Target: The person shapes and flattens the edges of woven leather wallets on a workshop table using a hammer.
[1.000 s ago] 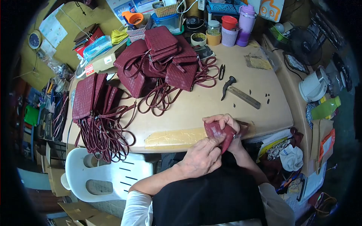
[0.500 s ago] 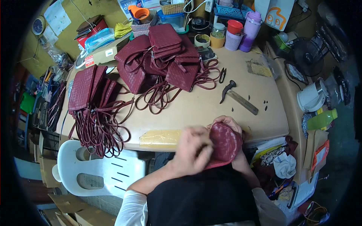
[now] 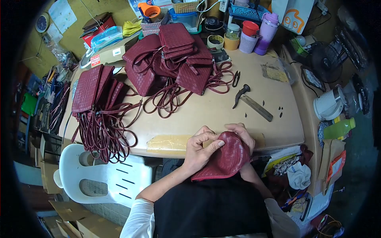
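A dark red woven-pattern pouch (image 3: 228, 158) is held up over my lap at the table's front edge, its zipper edge toward me. My left hand (image 3: 201, 150) pinches the pouch's upper left side between thumb and fingers. Behind and along its right side, my right hand (image 3: 245, 139) grips it, with part of the palm hidden by the pouch. Beyond my hands lies a hammer (image 3: 254, 104) with a wooden handle, and small thread snips (image 3: 236, 79) rest just past it.
Red pouches with looped straps form a left stack (image 3: 91, 89) and a back pile (image 3: 174, 51). A purple bottle (image 3: 266, 33) and cups stand at the back. A white plastic chair (image 3: 107, 178) is at my left. Cloths (image 3: 298, 174) lie low at the right.
My left hand, blurred and apart from the pouch's top before, now pinches its upper left side. The pouch has turned, showing more of its outer face and its zipper edge.
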A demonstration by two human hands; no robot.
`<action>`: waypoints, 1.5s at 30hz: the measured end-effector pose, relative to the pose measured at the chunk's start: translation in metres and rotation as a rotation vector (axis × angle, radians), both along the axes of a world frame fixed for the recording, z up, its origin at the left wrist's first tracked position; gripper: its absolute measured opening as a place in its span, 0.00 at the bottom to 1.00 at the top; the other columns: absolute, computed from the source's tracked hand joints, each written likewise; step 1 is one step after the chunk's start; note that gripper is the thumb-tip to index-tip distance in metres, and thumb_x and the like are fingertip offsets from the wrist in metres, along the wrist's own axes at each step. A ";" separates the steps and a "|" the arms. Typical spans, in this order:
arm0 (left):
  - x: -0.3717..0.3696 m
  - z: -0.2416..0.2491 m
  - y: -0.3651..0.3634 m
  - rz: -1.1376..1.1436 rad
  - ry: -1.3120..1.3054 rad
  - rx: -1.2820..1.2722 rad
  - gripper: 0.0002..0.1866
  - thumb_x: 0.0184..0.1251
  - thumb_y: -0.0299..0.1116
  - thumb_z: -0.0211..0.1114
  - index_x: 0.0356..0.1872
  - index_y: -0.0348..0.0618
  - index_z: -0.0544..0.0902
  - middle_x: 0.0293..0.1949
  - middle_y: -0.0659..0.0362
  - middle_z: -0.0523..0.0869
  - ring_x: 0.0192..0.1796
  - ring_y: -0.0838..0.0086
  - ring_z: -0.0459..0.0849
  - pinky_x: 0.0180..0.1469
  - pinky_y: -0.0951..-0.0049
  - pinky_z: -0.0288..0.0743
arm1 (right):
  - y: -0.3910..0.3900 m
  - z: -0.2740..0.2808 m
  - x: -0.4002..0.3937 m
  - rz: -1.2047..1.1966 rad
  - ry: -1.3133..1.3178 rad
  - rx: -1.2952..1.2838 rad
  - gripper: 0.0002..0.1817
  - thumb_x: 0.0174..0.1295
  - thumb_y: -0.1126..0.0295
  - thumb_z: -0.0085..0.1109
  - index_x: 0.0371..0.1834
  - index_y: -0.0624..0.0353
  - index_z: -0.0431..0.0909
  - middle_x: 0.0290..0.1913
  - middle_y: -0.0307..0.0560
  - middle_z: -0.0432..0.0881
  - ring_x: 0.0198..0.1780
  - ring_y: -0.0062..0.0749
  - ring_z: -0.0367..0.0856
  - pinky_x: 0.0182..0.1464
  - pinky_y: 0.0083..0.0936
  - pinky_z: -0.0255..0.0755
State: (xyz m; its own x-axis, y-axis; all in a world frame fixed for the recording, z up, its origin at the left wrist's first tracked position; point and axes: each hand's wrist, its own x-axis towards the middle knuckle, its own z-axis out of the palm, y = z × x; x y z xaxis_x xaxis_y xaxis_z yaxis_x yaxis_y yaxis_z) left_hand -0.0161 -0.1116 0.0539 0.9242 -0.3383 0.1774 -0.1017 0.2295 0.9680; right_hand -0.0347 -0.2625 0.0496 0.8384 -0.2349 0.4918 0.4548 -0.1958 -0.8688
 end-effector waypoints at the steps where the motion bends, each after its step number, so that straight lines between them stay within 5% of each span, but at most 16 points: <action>1: -0.001 -0.001 0.002 -0.006 -0.046 0.004 0.09 0.66 0.32 0.68 0.40 0.35 0.86 0.37 0.60 0.80 0.44 0.78 0.75 0.51 0.77 0.68 | -0.001 0.000 0.001 0.001 0.003 0.001 0.12 0.55 0.71 0.65 0.42 0.61 0.82 0.35 0.44 0.86 0.39 0.28 0.79 0.46 0.25 0.74; 4: 0.009 -0.007 0.002 -0.165 0.098 -0.258 0.12 0.70 0.34 0.65 0.46 0.35 0.84 0.44 0.60 0.81 0.47 0.79 0.76 0.54 0.78 0.67 | -0.005 0.001 0.010 0.080 -0.127 -0.201 0.11 0.53 0.72 0.66 0.40 0.59 0.83 0.36 0.41 0.86 0.39 0.29 0.79 0.46 0.25 0.74; 8: 0.029 0.003 0.002 -0.419 0.219 -0.268 0.20 0.72 0.35 0.63 0.60 0.36 0.75 0.52 0.62 0.81 0.51 0.83 0.77 0.57 0.79 0.68 | -0.006 -0.015 0.019 0.112 -0.225 -0.021 0.10 0.52 0.71 0.67 0.38 0.58 0.84 0.35 0.40 0.87 0.38 0.29 0.79 0.46 0.28 0.75; 11: 0.035 -0.007 0.004 -0.540 0.292 -0.162 0.21 0.70 0.35 0.64 0.60 0.36 0.75 0.49 0.63 0.83 0.48 0.86 0.78 0.55 0.81 0.71 | -0.006 -0.019 0.015 0.166 -0.098 0.256 0.09 0.53 0.71 0.67 0.37 0.58 0.83 0.34 0.41 0.86 0.36 0.29 0.78 0.46 0.28 0.74; 13: 0.036 -0.011 -0.001 -0.526 0.284 -0.166 0.21 0.69 0.34 0.66 0.59 0.36 0.77 0.46 0.65 0.84 0.44 0.89 0.78 0.51 0.85 0.71 | -0.010 -0.021 0.011 0.193 0.018 0.454 0.09 0.53 0.71 0.67 0.37 0.59 0.83 0.33 0.42 0.85 0.35 0.29 0.78 0.46 0.28 0.74; 15: 0.035 -0.014 0.001 -0.570 0.283 -0.151 0.19 0.70 0.34 0.65 0.57 0.36 0.78 0.46 0.64 0.84 0.45 0.87 0.78 0.51 0.84 0.72 | -0.015 -0.023 0.011 0.108 -0.090 0.097 0.09 0.54 0.72 0.66 0.37 0.62 0.83 0.31 0.43 0.82 0.34 0.28 0.78 0.43 0.25 0.73; 19: 0.023 -0.014 -0.010 -0.496 0.616 -0.480 0.15 0.69 0.33 0.66 0.53 0.37 0.81 0.42 0.66 0.84 0.42 0.88 0.78 0.48 0.85 0.72 | -0.012 -0.025 0.010 0.014 -0.032 -0.006 0.09 0.54 0.73 0.65 0.38 0.64 0.83 0.32 0.43 0.80 0.33 0.28 0.77 0.39 0.24 0.72; 24: 0.023 -0.014 -0.008 -0.397 0.265 -0.173 0.09 0.65 0.35 0.70 0.35 0.40 0.84 0.36 0.67 0.80 0.37 0.84 0.76 0.43 0.81 0.69 | -0.004 -0.009 0.018 -0.046 -0.312 -0.014 0.11 0.53 0.73 0.66 0.39 0.64 0.83 0.34 0.43 0.80 0.35 0.28 0.78 0.39 0.23 0.73; 29: 0.011 -0.010 -0.010 -0.252 0.204 0.016 0.09 0.67 0.35 0.68 0.35 0.40 0.83 0.32 0.68 0.80 0.34 0.85 0.75 0.40 0.81 0.68 | 0.000 -0.026 0.008 -0.050 -0.036 0.227 0.12 0.53 0.72 0.66 0.40 0.65 0.83 0.34 0.45 0.83 0.36 0.29 0.81 0.41 0.25 0.76; 31: 0.010 -0.006 -0.016 -0.149 0.496 -0.364 0.10 0.71 0.36 0.64 0.34 0.39 0.81 0.31 0.67 0.81 0.33 0.85 0.76 0.40 0.80 0.70 | -0.003 -0.030 0.005 -0.030 0.104 0.253 0.12 0.53 0.71 0.66 0.40 0.65 0.82 0.34 0.46 0.84 0.36 0.29 0.82 0.41 0.25 0.77; 33: 0.010 0.004 -0.014 -0.139 0.494 -0.367 0.11 0.73 0.37 0.61 0.35 0.39 0.80 0.31 0.66 0.83 0.34 0.84 0.77 0.40 0.80 0.72 | -0.004 -0.031 0.004 0.067 0.149 0.312 0.12 0.53 0.71 0.66 0.39 0.66 0.82 0.35 0.48 0.85 0.36 0.29 0.83 0.42 0.25 0.78; 37: 0.013 -0.006 -0.011 -0.278 0.375 -0.342 0.09 0.73 0.34 0.62 0.33 0.41 0.79 0.28 0.70 0.78 0.30 0.90 0.70 0.36 0.86 0.66 | -0.001 -0.025 0.012 0.081 -0.131 0.314 0.12 0.53 0.72 0.66 0.40 0.65 0.82 0.33 0.47 0.84 0.35 0.27 0.82 0.40 0.23 0.76; 39: 0.013 -0.004 -0.011 -0.286 0.347 -0.312 0.09 0.73 0.34 0.62 0.32 0.42 0.78 0.28 0.70 0.78 0.30 0.90 0.70 0.36 0.86 0.66 | 0.001 -0.009 0.009 -0.177 -0.158 -0.049 0.13 0.52 0.72 0.66 0.41 0.65 0.81 0.31 0.45 0.82 0.34 0.27 0.81 0.39 0.24 0.75; 45: 0.017 0.005 -0.010 -0.267 0.298 -0.239 0.10 0.72 0.33 0.63 0.31 0.42 0.76 0.27 0.71 0.76 0.30 0.90 0.69 0.34 0.86 0.64 | -0.003 -0.009 0.015 -0.016 -0.045 -0.050 0.13 0.52 0.72 0.66 0.41 0.64 0.81 0.30 0.41 0.81 0.31 0.26 0.80 0.35 0.23 0.74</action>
